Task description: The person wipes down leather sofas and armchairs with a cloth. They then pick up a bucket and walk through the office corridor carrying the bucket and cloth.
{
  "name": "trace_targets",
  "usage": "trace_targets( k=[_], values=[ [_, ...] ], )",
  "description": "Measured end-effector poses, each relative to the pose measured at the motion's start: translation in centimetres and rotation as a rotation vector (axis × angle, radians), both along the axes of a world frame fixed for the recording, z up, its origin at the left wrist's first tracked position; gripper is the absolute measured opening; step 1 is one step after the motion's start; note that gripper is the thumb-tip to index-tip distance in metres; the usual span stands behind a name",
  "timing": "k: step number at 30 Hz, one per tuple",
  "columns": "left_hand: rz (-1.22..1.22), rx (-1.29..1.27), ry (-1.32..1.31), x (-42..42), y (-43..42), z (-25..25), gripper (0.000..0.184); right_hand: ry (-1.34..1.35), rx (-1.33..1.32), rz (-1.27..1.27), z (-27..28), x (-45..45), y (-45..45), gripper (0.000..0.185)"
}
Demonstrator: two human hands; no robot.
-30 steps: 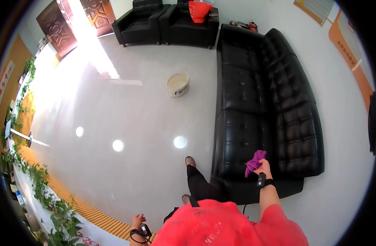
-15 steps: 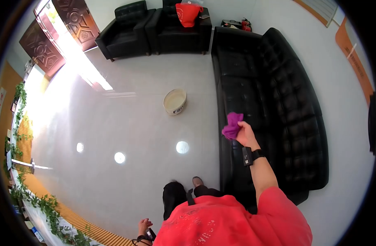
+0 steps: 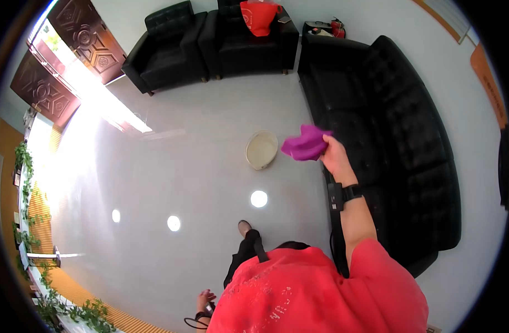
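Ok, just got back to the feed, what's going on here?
A person in a red shirt grips a crumpled purple cloth by one end in the right hand, held out near the edge of a long black tufted sofa. The left hand hangs low and looks empty. A round cream bucket stands on the glossy grey floor, apart from the cloth.
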State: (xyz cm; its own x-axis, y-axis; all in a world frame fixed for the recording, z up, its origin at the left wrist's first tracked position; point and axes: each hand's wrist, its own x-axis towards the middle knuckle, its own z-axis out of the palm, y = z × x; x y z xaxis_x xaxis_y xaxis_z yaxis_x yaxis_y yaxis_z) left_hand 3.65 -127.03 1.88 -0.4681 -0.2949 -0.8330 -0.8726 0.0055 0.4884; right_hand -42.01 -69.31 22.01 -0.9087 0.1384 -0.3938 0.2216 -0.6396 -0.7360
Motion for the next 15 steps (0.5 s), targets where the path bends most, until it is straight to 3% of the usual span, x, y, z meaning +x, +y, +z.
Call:
trace_targets(
  k=[2, 3, 7, 10, 15],
  values=[
    [-0.051, -0.085, 0.059, -5.5, -2.9, 2.7, 0.038, -0.035, -0.088, -0.003, -1.4, -2.1, -2.1, 0.029],
    [0.141, -0.058, -0.028, -7.9, -5.1, 2.5, 0.04, -0.079, -0.145, -0.063, -1.3, -2.9, -3.7, 0.03],
    [-0.049, -0.133, -0.081, -15.9, -10.8, 2.8, 0.041, 0.002, -0.2, -0.07, 0.5, -4.5, -6.1, 0.034],
    [-0.123, -0.153, -0.114, -23.5, -10.2, 5.9, 0.041, 0.096, -0.276, -0.049, 2.7, -6.6, -6.4, 0.033],
    [-0.244, -0.131, -0.1, -32.4, -11.3, 3.6, 0.037, 0.137, -0.27, -0.208, 4.2, -11.5, -7.2, 0.04]
  ],
)
